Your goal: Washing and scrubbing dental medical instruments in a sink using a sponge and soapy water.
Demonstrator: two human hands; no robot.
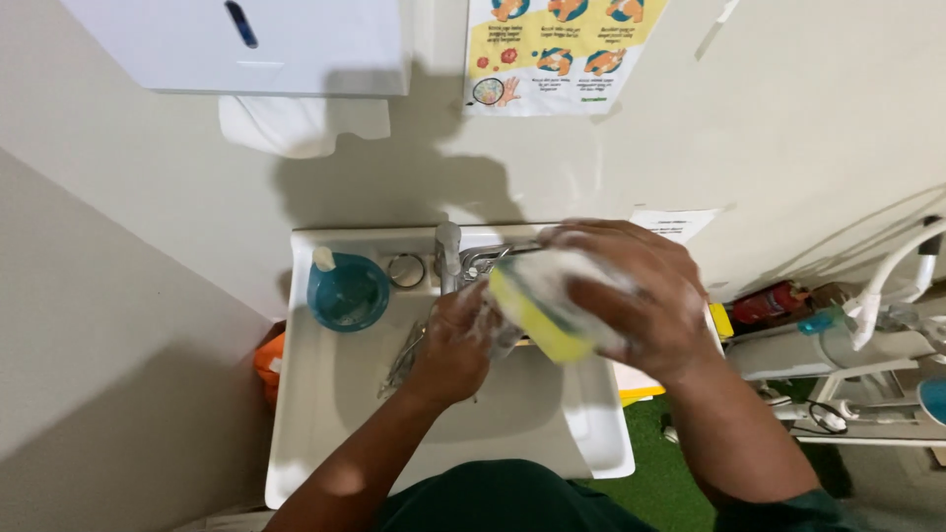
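Sponge (537, 317) in soapy right hand (631, 300) above white sink (315, 414), metal tools inside.

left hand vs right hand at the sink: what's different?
The right hand grips a soapy yellow sponge and sits higher, nearer the camera; the left hand sits lower over the white sink, closed on something I cannot make out. The right hand shows its back, fingers spread over the sponge; the left hand is curled tighter. Both are covered in foam.
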